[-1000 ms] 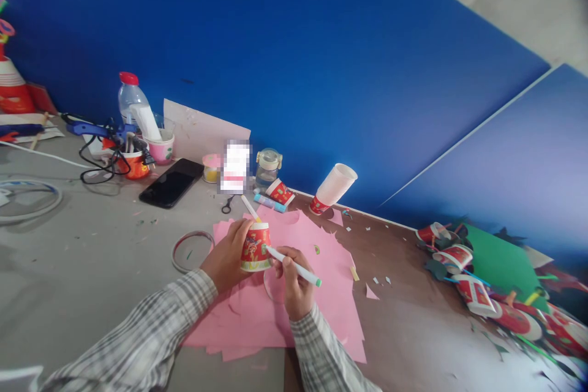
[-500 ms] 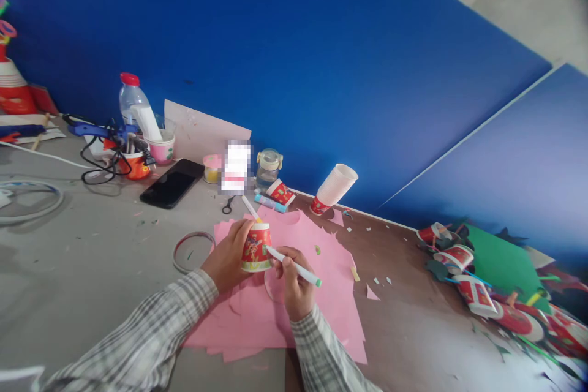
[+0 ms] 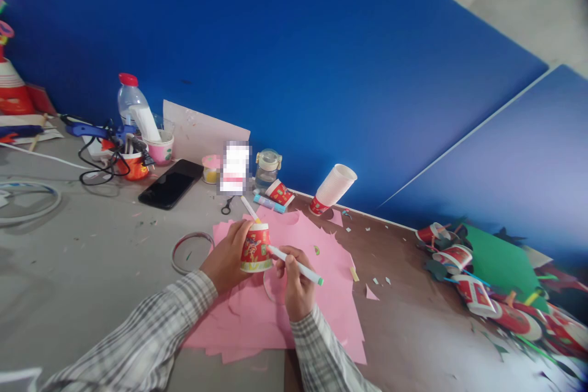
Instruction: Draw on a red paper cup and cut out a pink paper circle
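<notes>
My left hand [image 3: 228, 259] is closed round a red printed paper cup [image 3: 256, 248], which is upside down with its pale rim low. In my right hand [image 3: 296, 286] is a white marker pen [image 3: 301, 267] with a green end, its other end close to the right side of the cup. Whether the tip touches the cup, I cannot tell. Beneath both hands lie sheets of pink paper [image 3: 331, 312]. A second marker [image 3: 249, 207], white and yellow, lies just behind the cup.
Behind the paper stand a stack of paper cups [image 3: 334, 187], a lidded glass jar [image 3: 267, 168] and a glue stick [image 3: 270, 203]. Leftward are a black phone [image 3: 171, 184], a tape ring [image 3: 176, 255] and a glue gun [image 3: 98, 130]. Several cup crafts [image 3: 475, 294] lie at right.
The marker in my right hand has shifted very slightly to the right against the cup. My left hand keeps its hold on the cup.
</notes>
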A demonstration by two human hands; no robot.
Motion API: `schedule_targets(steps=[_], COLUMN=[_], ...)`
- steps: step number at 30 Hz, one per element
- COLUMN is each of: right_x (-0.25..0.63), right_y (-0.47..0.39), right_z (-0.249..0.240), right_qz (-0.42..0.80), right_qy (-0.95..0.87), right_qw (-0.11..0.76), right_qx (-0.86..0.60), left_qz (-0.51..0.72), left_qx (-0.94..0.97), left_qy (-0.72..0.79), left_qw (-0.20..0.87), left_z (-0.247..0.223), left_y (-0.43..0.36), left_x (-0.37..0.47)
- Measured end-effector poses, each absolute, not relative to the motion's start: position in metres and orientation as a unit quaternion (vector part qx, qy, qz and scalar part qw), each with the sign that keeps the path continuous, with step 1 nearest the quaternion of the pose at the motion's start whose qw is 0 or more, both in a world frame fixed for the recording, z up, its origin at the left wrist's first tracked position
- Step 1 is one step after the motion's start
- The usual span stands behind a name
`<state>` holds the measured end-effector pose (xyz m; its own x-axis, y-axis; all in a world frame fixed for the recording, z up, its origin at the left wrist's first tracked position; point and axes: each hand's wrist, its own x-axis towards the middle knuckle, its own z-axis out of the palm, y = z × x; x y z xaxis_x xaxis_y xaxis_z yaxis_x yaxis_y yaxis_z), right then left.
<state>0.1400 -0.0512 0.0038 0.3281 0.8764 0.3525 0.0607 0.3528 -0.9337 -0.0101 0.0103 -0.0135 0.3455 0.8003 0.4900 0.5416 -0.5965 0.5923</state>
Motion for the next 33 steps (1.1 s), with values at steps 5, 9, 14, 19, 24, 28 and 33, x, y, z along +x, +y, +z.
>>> schedule_targets(steps=[5, 9, 14, 19, 24, 28, 33], right_x=[0.1394, 0.1387, 0.1393, 0.1394, 0.1398, 0.1405, 0.1409], right_y=[-0.0516, -0.052, -0.0511, -0.0505, -0.0512, -0.0529, -0.0572], right_z=[0.0026, 0.0034, 0.0029, 0.002, 0.0019, 0.0026, 0.0054], right_qz=[0.325, 0.323, 0.315, 0.307, 0.304, 0.302, 0.298], right_qy=[-0.481, -0.483, -0.482, -0.494, -0.503, -0.512, -0.52], right_qw=[0.656, 0.657, 0.659, 0.653, 0.642, 0.629, 0.606], right_qx=[-0.482, -0.48, -0.484, -0.485, -0.492, -0.501, -0.523], left_qz=[0.391, 0.39, 0.391, 0.389, 0.39, 0.4, 0.387], left_qx=[0.8, 0.8, 0.794, 0.8, 0.801, 0.799, 0.803], left_qy=[0.422, 0.421, 0.427, 0.423, 0.423, 0.419, 0.42], left_qw=[0.169, 0.176, 0.182, 0.174, 0.165, 0.163, 0.169], left_z=[-0.0139, -0.0135, -0.014, -0.014, -0.0133, -0.0128, -0.0141], left_y=[0.0106, 0.0105, 0.0103, 0.0102, 0.0104, 0.0109, 0.012], left_x=[-0.0099, -0.0097, -0.0096, -0.0099, -0.0097, -0.0093, -0.0097])
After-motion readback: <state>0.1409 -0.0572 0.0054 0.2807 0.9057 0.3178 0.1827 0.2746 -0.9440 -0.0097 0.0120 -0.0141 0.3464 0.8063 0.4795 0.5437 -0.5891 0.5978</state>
